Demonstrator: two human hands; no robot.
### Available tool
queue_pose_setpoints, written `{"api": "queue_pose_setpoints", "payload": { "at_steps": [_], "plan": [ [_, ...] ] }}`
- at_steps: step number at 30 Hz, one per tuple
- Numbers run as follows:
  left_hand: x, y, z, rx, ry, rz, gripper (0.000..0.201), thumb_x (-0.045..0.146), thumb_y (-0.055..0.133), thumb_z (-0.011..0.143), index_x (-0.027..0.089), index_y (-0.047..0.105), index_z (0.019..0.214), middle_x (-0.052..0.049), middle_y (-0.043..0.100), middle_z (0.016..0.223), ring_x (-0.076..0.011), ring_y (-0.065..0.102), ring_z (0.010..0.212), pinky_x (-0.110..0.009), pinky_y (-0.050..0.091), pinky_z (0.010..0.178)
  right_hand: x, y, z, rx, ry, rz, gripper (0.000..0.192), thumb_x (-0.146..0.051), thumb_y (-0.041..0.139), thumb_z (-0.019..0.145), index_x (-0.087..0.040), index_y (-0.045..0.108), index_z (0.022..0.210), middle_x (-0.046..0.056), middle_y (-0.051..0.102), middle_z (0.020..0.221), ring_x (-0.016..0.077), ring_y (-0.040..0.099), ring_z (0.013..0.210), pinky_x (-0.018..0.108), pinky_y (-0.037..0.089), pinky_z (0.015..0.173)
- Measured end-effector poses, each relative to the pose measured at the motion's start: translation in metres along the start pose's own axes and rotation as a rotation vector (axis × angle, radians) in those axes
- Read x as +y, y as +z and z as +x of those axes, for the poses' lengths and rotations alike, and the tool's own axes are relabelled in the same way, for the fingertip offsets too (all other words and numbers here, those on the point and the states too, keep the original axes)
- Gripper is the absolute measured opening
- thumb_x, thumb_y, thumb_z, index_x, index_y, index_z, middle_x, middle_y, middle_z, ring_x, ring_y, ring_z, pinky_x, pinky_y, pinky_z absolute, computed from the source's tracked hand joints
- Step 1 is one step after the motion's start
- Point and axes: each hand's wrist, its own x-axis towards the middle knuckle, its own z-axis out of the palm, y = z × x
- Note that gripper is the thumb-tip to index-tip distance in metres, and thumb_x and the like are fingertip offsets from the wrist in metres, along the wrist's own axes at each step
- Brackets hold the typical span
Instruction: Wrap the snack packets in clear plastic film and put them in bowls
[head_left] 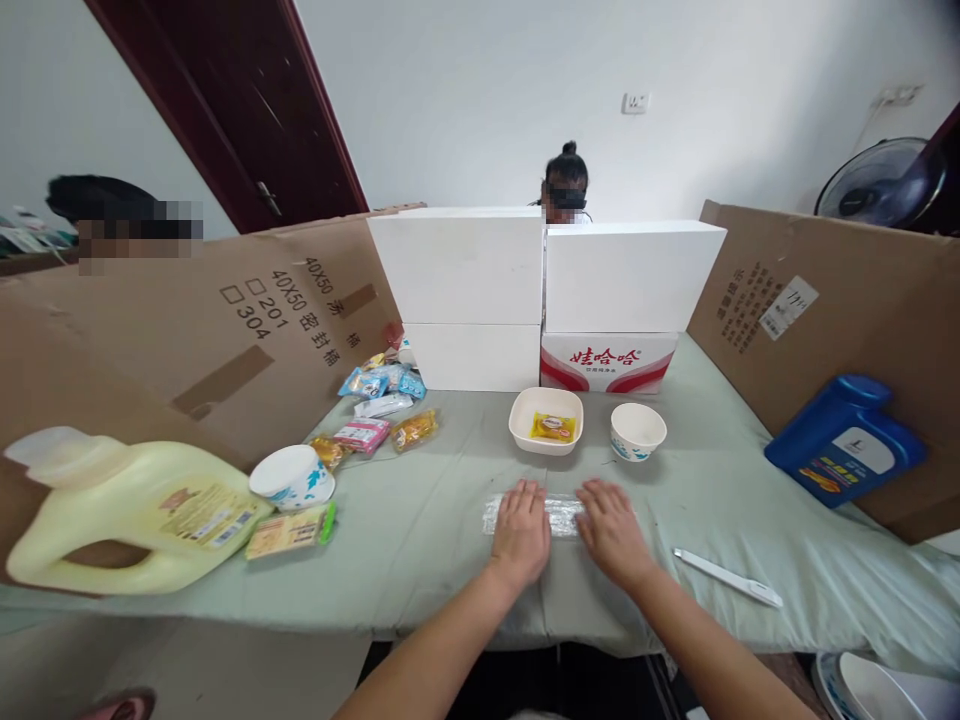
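both palms flat, fingers spread, nothing pinched: left hand and right hand press down on a clear plastic packet at lower centre of frame. above them sit a white bowl with a yellow sachet and a paper cup; white pen lower right.

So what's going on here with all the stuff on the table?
A person has both hands flat on a clear plastic packet on the green-covered table: left hand, right hand. Just beyond sit a white bowl holding a yellow packet and an empty paper cup. A white pen-like tool lies to the right. Snack packets are piled at the left, by a yellow jug. Another person sits behind the white boxes.
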Motion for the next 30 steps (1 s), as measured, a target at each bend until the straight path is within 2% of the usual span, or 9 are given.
{"api": "queue_pose_setpoints", "payload": {
  "at_steps": [2, 5, 10, 13, 15, 17, 22, 25, 30],
  "plan": [
    [0.007, 0.014, -0.003, -0.096, 0.006, -0.002, 0.050, 0.028, 0.040, 0.092, 0.015, 0.042, 0.140, -0.013, 0.039, 0.149, -0.0325, 0.028, 0.140, -0.053, 0.024, 0.111, -0.008, 0.010, -0.001, -0.065, -0.140, 0.047, 0.048, -0.036, 0.034, 0.097, -0.021, 0.043, 0.141, 0.008, 0.041, 0.147, 0.0255, 0.028, 0.139, 0.048, 0.017, 0.114],
    [-0.006, 0.023, -0.008, -0.246, -0.005, 0.046, 0.064, 0.045, 0.042, 0.092, 0.016, 0.031, 0.147, -0.013, 0.024, 0.155, -0.0338, 0.018, 0.143, -0.055, 0.017, 0.114, -0.001, 0.023, -0.008, -0.207, -0.069, 0.036, 0.060, -0.047, 0.033, 0.095, -0.019, 0.030, 0.148, 0.008, 0.027, 0.154, 0.0289, 0.017, 0.143, 0.054, 0.014, 0.113],
    [-0.055, 0.009, -0.017, -0.311, -0.060, 0.116, 0.067, 0.052, 0.039, 0.092, 0.018, 0.027, 0.149, -0.011, 0.016, 0.158, -0.0306, 0.011, 0.145, -0.051, 0.013, 0.116, 0.033, 0.023, -0.032, -0.246, 0.090, 0.019, 0.064, -0.049, 0.032, 0.094, -0.017, 0.026, 0.149, 0.008, 0.020, 0.156, 0.0287, 0.014, 0.144, 0.057, 0.009, 0.114],
    [-0.066, -0.001, -0.020, -0.283, -0.175, 0.147, 0.069, 0.052, 0.040, 0.092, 0.012, 0.030, 0.148, -0.016, 0.019, 0.156, -0.0342, 0.012, 0.145, -0.054, 0.015, 0.114, 0.045, 0.018, -0.041, -0.197, 0.103, 0.091, 0.061, -0.048, 0.036, 0.093, -0.017, 0.036, 0.145, 0.009, 0.030, 0.153, 0.0287, 0.022, 0.142, 0.055, 0.014, 0.114],
    [-0.057, -0.004, -0.020, -0.203, -0.231, 0.149, 0.067, 0.046, 0.044, 0.091, 0.008, 0.034, 0.145, -0.019, 0.025, 0.154, -0.0378, 0.016, 0.143, -0.056, 0.019, 0.112, 0.050, 0.014, -0.039, -0.127, 0.161, 0.178, 0.054, -0.043, 0.036, 0.093, -0.017, 0.046, 0.139, 0.011, 0.043, 0.146, 0.0287, 0.032, 0.137, 0.051, 0.022, 0.111],
    [-0.035, -0.006, -0.021, -0.105, -0.191, 0.099, 0.057, 0.036, 0.045, 0.091, 0.008, 0.041, 0.140, -0.020, 0.037, 0.148, -0.0382, 0.027, 0.139, -0.056, 0.026, 0.110, 0.055, 0.009, -0.032, -0.067, 0.235, 0.243, 0.049, -0.035, 0.036, 0.092, -0.015, 0.052, 0.134, 0.013, 0.051, 0.138, 0.0290, 0.041, 0.130, 0.047, 0.029, 0.107],
    [0.037, -0.004, -0.026, -0.034, 0.174, -0.211, 0.038, 0.025, 0.053, 0.084, 0.016, 0.056, 0.121, -0.013, 0.058, 0.121, -0.0291, 0.053, 0.112, -0.047, 0.044, 0.099, 0.062, -0.001, -0.015, -0.068, 0.306, 0.313, 0.045, -0.018, 0.049, 0.079, -0.013, 0.059, 0.122, 0.015, 0.064, 0.113, 0.0274, 0.054, 0.109, 0.040, 0.038, 0.099],
    [0.063, 0.004, -0.033, -0.021, 0.296, -0.310, 0.042, 0.027, 0.057, 0.082, 0.017, 0.053, 0.122, -0.012, 0.058, 0.120, -0.0291, 0.053, 0.111, -0.049, 0.044, 0.099, 0.059, -0.005, -0.021, -0.104, 0.373, 0.384, 0.038, -0.013, 0.049, 0.073, -0.016, 0.064, 0.108, 0.008, 0.066, 0.087, 0.0223, 0.061, 0.089, 0.036, 0.045, 0.087],
    [0.078, 0.033, -0.055, 0.087, 0.391, -0.302, 0.065, 0.043, 0.066, 0.076, 0.012, 0.045, 0.130, -0.017, 0.057, 0.123, -0.0346, 0.052, 0.115, -0.052, 0.044, 0.097, 0.037, -0.011, -0.067, -0.201, 0.502, 0.594, 0.034, -0.020, 0.047, 0.075, -0.019, 0.059, 0.106, -0.003, 0.058, 0.067, 0.0128, 0.058, 0.054, 0.026, 0.050, 0.056]
  ]
}}
